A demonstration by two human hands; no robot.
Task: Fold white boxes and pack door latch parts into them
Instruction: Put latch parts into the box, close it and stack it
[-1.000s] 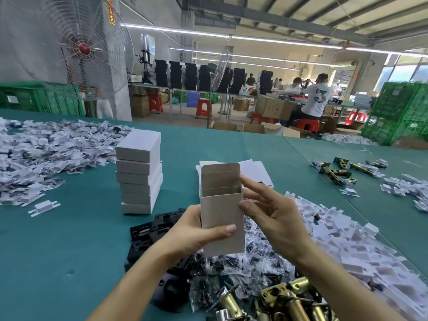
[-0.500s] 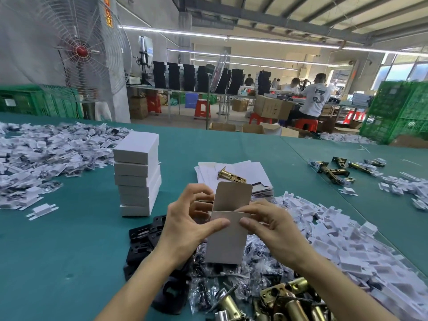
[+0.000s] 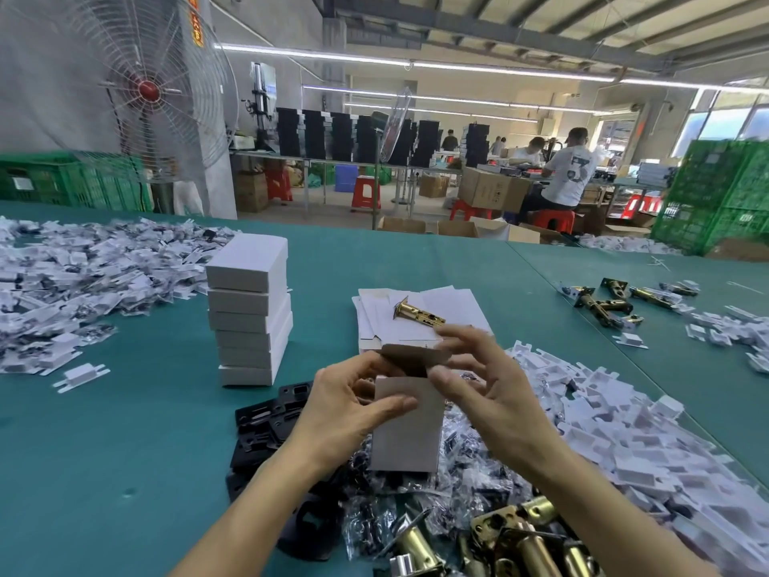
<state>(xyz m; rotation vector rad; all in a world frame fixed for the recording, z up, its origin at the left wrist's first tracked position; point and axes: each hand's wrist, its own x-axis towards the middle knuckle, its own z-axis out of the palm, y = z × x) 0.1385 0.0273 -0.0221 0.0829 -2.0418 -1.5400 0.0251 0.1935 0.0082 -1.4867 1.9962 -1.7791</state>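
The teal tabletop (image 3: pixel 125 451) carried a stack of white boxes (image 3: pixel 249 318). Left of the stack spread a heap of white plastic pieces (image 3: pixel 83 276). Right of it lay flat box blanks (image 3: pixel 457 301). Nearer than it lay black plates (image 3: pixel 266 414), bagged parts (image 3: pixel 470 472) and brass latches (image 3: pixel 520 535).

Left hand (image 3: pixel 347 410) fingers curled, thumb extended, right hand (image 3: pixel 491 393) fingers spread, thumb pinching inward

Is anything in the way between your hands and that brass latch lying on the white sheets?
Only the box itself. The left hand and right hand both hold it, with its flap bent over on top. The latch lies uncovered on the sheets just beyond the hands, with nothing else between.
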